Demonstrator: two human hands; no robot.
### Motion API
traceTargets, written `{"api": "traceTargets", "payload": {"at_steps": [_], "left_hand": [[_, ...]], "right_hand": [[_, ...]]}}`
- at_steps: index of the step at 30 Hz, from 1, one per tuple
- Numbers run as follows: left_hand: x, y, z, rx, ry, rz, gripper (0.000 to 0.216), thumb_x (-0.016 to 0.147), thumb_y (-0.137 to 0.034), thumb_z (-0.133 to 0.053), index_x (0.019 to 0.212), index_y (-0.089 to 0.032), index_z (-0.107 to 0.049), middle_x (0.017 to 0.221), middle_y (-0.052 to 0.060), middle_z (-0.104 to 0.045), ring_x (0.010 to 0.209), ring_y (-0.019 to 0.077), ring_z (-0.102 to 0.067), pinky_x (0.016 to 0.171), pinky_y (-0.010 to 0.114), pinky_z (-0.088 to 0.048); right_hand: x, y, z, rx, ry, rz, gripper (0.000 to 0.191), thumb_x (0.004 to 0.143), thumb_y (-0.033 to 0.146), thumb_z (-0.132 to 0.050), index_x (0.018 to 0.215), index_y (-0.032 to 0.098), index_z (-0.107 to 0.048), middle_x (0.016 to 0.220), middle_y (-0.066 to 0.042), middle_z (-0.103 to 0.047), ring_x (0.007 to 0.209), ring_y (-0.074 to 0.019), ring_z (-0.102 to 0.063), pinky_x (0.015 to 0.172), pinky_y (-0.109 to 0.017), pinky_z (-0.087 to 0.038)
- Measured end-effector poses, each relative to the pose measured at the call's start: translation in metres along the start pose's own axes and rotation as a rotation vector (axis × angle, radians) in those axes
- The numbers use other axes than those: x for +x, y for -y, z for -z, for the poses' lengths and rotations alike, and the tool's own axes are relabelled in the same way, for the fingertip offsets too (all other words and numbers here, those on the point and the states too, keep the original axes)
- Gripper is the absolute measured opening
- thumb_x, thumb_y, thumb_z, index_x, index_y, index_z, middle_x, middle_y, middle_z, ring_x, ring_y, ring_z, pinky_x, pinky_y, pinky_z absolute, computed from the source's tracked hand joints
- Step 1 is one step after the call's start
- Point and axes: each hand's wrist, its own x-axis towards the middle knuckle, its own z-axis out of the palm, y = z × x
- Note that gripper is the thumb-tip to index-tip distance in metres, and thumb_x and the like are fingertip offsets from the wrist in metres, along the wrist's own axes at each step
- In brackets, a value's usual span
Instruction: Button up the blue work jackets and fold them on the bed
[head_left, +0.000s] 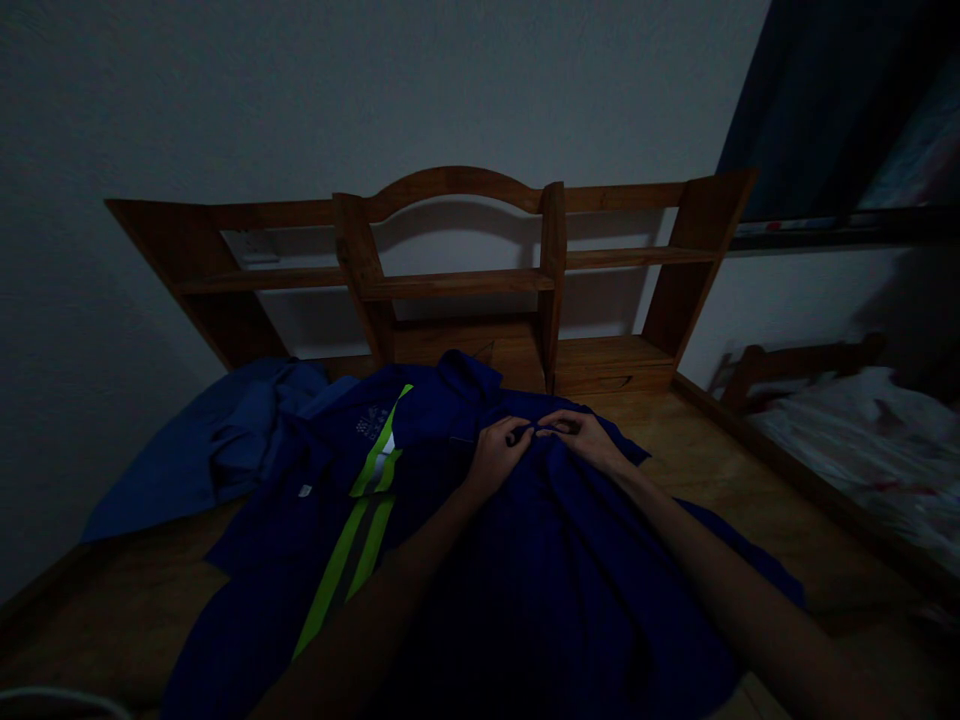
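Royal-blue fabric is forming the workpiece: a collared work shirt (540, 560) is lying spread in front of the wooden shelf unit (457, 286), its collar (466, 378) pointing toward the unit's centre bay. A lime-and-silver reflective stripe (382, 465) is running down the shirt, ahead of the unit's left inner upright (363, 268).

Hand positions: the left hand (498, 450) and the right hand (583, 437) are meeting in front of the unit's right inner upright (553, 300).

Grip state: the left grip is pinching a small fold of the shirt between thumb and fingers; the right grip is pinching the cloth just beside it. Dim light is hiding whatever detail is lying between the fingertips.

Recommended handling: fine work of this kind is probably calling for pinches close together, with one side anchoring while the other is adjusting. Loose folds below are likely adding drag, so slack near the fingertips is helping.

Surroundings: a lighter blue garment (202, 450) is lying near the unit's left end. White plastic wrapping (870, 440) is resting beyond its right end.
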Motion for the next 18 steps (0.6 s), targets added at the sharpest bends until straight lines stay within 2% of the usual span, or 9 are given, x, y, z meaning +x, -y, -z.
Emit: {"api": "traceTargets", "payload": {"at_steps": [4,9,18], "left_hand": [[0.0,0.003,-0.002,0.019,0.037,0.045,0.02,0.083,-0.029,-0.053,0.094,-0.018,-0.065,0.087,0.001,-0.066,0.069,0.011,-0.057,0.066,0.022,-0.043],[0.001,0.003,-0.001,0.036,0.123,0.054,0.023,0.084,-0.025,-0.05,0.1,-0.018,-0.064,0.096,0.003,-0.066,0.072,0.0117,-0.058,0.066,0.023,-0.044],[0.0,0.005,-0.003,-0.003,0.076,0.118,0.021,0.082,-0.025,-0.051,0.098,-0.019,-0.064,0.091,0.001,-0.067,0.069,0.0114,-0.059,0.067,0.023,-0.045]], "right_hand": [[-0.002,0.0,-0.003,-0.042,-0.009,0.068,0.028,0.069,0.031,-0.069,0.092,0.016,-0.062,0.095,-0.005,-0.064,0.092,-0.0177,-0.059,0.086,-0.03,-0.045],[-0.004,0.006,-0.006,-0.071,0.001,0.13,0.034,0.069,0.028,-0.069,0.099,0.018,-0.057,0.092,-0.004,-0.061,0.084,-0.0144,-0.059,0.078,-0.027,-0.046],[-0.007,0.016,-0.008,-0.075,0.014,0.129,0.039,0.071,0.024,-0.064,0.107,0.019,-0.05,0.087,-0.003,-0.061,0.079,-0.0142,-0.059,0.075,-0.027,-0.046]]}}
